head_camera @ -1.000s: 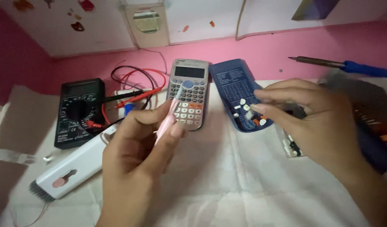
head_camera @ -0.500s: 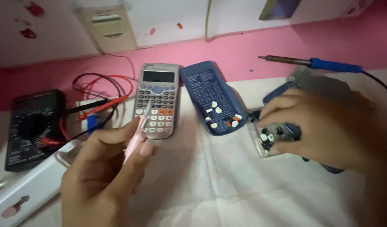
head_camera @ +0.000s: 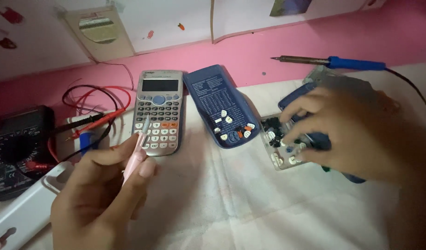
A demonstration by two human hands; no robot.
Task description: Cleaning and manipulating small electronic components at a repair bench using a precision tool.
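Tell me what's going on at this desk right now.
A person sits at a cloth-covered desk. The left hand holds a slim pink tool upright near a grey calculator. The right hand reaches into a clear tray of small key caps. A blue calculator cover holds a few loose keys beside it.

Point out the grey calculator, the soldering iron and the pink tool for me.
grey calculator (head_camera: 158, 111), head view, on its keypad.
soldering iron (head_camera: 356, 63), head view, on its blue handle.
pink tool (head_camera: 135, 157), head view, on its shaft, gripped in the left hand (head_camera: 99, 196).
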